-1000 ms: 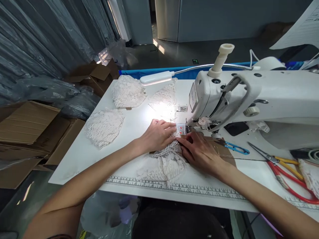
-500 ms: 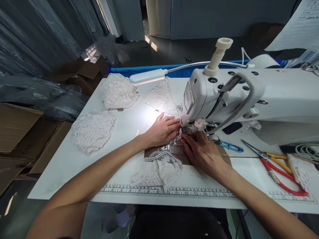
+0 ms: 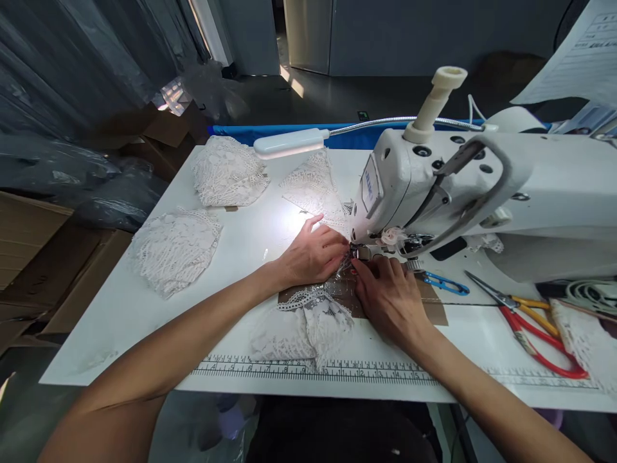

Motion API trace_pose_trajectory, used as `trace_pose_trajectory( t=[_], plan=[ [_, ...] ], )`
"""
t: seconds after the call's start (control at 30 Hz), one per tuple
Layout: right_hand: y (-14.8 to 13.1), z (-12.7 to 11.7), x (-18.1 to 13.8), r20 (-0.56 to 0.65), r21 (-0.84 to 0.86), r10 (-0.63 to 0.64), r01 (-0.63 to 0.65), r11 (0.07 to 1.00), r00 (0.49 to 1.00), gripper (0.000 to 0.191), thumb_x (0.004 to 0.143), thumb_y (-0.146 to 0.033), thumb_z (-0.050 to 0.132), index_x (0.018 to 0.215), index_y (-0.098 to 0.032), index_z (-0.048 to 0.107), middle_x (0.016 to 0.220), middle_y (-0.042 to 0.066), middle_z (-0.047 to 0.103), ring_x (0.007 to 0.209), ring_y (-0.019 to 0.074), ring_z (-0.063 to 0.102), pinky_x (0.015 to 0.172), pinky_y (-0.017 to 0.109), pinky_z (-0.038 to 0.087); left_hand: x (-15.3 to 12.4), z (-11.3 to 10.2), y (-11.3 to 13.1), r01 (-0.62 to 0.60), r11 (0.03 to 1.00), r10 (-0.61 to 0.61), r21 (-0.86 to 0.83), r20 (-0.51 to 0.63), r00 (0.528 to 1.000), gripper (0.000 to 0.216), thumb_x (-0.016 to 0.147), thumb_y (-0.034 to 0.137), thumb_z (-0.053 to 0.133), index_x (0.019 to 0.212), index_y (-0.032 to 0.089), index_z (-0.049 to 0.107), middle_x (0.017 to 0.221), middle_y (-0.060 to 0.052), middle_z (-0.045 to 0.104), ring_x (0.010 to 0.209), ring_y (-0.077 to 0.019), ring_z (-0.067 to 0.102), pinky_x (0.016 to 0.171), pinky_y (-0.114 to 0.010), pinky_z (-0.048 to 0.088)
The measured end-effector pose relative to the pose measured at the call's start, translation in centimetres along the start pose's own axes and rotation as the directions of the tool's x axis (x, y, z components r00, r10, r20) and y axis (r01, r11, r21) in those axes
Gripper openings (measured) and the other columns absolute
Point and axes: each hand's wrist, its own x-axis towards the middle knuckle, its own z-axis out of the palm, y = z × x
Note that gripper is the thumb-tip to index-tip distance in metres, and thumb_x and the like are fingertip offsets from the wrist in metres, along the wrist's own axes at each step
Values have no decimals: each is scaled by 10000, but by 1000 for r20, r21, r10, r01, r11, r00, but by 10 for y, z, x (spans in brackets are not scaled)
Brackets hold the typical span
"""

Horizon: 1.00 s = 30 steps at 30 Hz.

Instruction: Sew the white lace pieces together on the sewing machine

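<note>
A white sewing machine (image 3: 482, 193) stands on the white table (image 3: 144, 321). A white lace piece (image 3: 303, 321) lies in front of it, its far end under the presser foot. My left hand (image 3: 311, 257) rests flat on the lace left of the needle, fingers stretched out. My right hand (image 3: 390, 299) presses the lace down just before the foot, fingers together and flat. A brown patch (image 3: 431, 305) on the table lies under the work.
Three piles of lace lie at the left (image 3: 176, 247), back left (image 3: 226, 172) and under the lamp (image 3: 315, 186). A gooseneck lamp (image 3: 292, 143) lights the needle area. Blue thread snips (image 3: 441, 283) and red-handled scissors (image 3: 540, 331) lie to the right. Cardboard boxes (image 3: 29, 257) stand left of the table.
Both hands have slid the lace a little farther toward the needle; the head camera has shifted, so the machine head now hides the presser foot.
</note>
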Motion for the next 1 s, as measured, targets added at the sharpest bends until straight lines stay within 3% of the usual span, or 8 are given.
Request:
trace_pose_trajectory(
  t=[0.13, 0.53, 0.6, 0.73, 0.83, 0.93, 1.0],
  plan=[
    [0, 0, 0, 0, 4, 7, -7, 1000, 1000, 291, 916, -216, 463, 1178, -228, 592, 962, 111, 593, 804, 240, 492, 659, 351, 294, -2, -1, 1, -94, 995, 95, -30, 17, 995, 239, 889, 209, 453, 965, 240, 677, 1037, -20, 690, 915, -175, 609, 1107, -593, 243],
    [-3, -3, -2, -11, -12, -7, 7, 1000, 1000, 327, 905, -178, 468, 1217, -205, 564, 956, 125, 619, 867, 273, 529, 700, 389, 372, 2, -5, -3, -88, 995, 83, 50, 88, 993, 265, 960, 248, 386, 1029, 214, 640, 994, -42, 653, 887, -178, 575, 1047, -509, 315],
    [0, -3, -4, -8, 24, -11, 11, 1000, 1000, 345, 911, -176, 459, 1241, -203, 558, 1010, 134, 619, 913, 288, 539, 728, 408, 409, 3, -14, 1, -31, 995, 22, 98, 93, 995, 265, 973, 291, 381, 1006, 208, 630, 1010, -55, 634, 872, -181, 556, 964, -462, 377],
    [14, -4, -13, 14, 209, -33, 29, 977, 999, 386, 934, -215, 429, 1305, -171, 525, 1163, 173, 581, 961, 303, 559, 767, 461, 480, 2, -32, 18, 221, 921, -274, 320, 131, 953, 350, 975, 351, 347, 879, 140, 608, 835, -98, 586, 698, -186, 486, 641, -338, 396],
    [28, -21, -26, 7, 476, -130, 111, 872, 991, 383, 940, -270, 454, 1310, -199, 527, 1161, 146, 584, 995, 268, 584, 821, 429, 521, 3, -31, 16, 224, 888, -330, 401, 219, 918, 333, 961, 285, 335, 841, 119, 598, 794, -118, 565, 654, -190, 468, 567, -322, 350],
    [34, -57, -44, 21, 690, -215, 141, 710, 976, 403, 936, -276, 488, 1338, -299, 495, 1186, 77, 591, 1017, 208, 610, 819, 323, 553, 11, -20, -9, 223, 900, -316, 375, 207, 926, 297, 960, 257, 335, 1048, 116, 581, 1056, -168, 582, 803, -234, 528, 627, -344, 395],
    [31, -83, -56, 6, 792, -250, 147, 592, 968, 428, 913, -285, 537, 1337, -325, 499, 1160, 58, 619, 1001, 215, 629, 778, 293, 565, 15, -15, -27, 198, 940, -262, 279, 215, 941, 296, 967, 258, 334, 1137, 147, 549, 1231, -160, 532, 918, -238, 545, 731, -364, 432]
  ],
)
